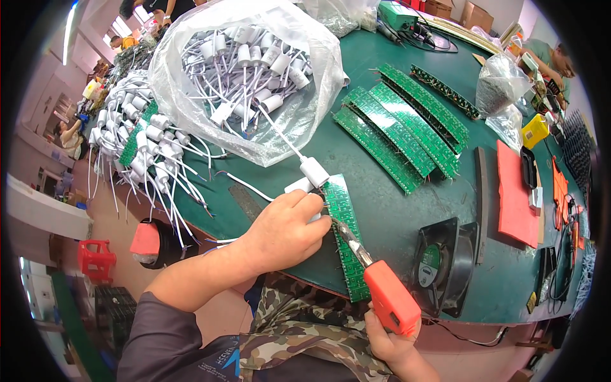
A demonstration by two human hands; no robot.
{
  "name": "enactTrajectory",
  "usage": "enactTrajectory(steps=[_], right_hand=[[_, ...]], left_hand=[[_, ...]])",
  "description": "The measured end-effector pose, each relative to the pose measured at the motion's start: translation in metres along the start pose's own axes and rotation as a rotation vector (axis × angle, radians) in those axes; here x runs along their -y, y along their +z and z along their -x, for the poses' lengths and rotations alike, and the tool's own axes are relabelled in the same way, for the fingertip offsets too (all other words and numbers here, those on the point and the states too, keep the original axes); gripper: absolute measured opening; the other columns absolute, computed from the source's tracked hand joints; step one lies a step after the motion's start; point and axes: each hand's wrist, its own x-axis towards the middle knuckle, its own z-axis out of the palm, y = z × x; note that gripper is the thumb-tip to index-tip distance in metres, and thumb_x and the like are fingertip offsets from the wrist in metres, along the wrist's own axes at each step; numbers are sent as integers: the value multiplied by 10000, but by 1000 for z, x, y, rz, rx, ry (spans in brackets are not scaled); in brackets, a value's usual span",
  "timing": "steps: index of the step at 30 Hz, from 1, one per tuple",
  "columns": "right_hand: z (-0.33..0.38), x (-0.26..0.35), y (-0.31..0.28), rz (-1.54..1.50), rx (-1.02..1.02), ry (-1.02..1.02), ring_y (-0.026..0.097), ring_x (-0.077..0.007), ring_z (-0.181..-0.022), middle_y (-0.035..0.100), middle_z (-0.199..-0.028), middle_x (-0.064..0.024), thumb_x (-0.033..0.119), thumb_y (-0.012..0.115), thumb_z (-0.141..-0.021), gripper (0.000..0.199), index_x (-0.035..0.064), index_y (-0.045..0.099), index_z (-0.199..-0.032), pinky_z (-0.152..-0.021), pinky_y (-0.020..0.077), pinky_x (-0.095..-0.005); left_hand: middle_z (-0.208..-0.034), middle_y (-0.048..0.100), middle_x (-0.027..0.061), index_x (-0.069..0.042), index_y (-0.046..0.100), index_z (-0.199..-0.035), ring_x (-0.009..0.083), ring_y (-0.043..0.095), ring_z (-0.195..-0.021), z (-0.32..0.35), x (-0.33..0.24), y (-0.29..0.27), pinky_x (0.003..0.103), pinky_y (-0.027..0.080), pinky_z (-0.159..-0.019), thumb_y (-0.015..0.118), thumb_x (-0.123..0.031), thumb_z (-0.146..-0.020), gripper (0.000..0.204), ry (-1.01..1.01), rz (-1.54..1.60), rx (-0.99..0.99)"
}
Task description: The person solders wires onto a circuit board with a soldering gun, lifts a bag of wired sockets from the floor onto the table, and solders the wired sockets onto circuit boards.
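My right hand (389, 340) is closed round the red-orange handle of a soldering iron (391, 296). Its metal tip points up and left, at the left edge of a long green circuit board (344, 235). There my left hand (286, 229) is closed in a pinch, close to the tip; a bit of white wire (315, 217) shows between the fingers, its end hidden. A white cylindrical capacitor (314, 172) lies at the board's far end, its cable running toward a clear plastic bag (254, 149). Another capacitor (298, 185) lies beside it, partly behind my left hand.
Many white capacitors (270, 63) fill the bag; more hang over the left table edge (156, 149). Several green boards (401, 134) lie across the table. A black fan (439, 267) stands right of the iron, near a red sheet (514, 197). Other people work farther back.
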Motion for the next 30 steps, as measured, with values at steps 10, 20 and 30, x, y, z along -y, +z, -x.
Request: enactTrajectory(steps=[10, 20, 30], right_hand=[[-4, 13, -1, 19, -2, 56, 684, -259, -756, 695, -952, -149, 42, 788, -768, 444, -56, 632, -1172, -695, 555, -339], [2, 18, -15, -58, 125, 88, 591, -114, -685, 643, -877, -72, -82, 598, -903, 407, -85, 537, -1305, -671, 506, -267], [3, 19, -16, -83, 129, 63, 598, -120, -690, 652, -937, -94, -90, 602, -889, 434, -80, 536, -1319, -673, 506, -274]], left_hand=[[-928, 544, 100, -36, 698, -920, 286, 571, -815, 0, 1, -1, 397, 500, -715, 725, -48, -676, 246, 2, -1, 6], [-933, 542, 99, -42, 686, -917, 287, 570, -814, 0, 1, 0, 402, 498, -718, 725, -55, -679, 242, 5, -6, -1], [-934, 538, 100, -45, 686, -914, 286, 567, -813, 0, -1, -2, 400, 495, -718, 723, -67, -683, 235, -1, -11, -4]])
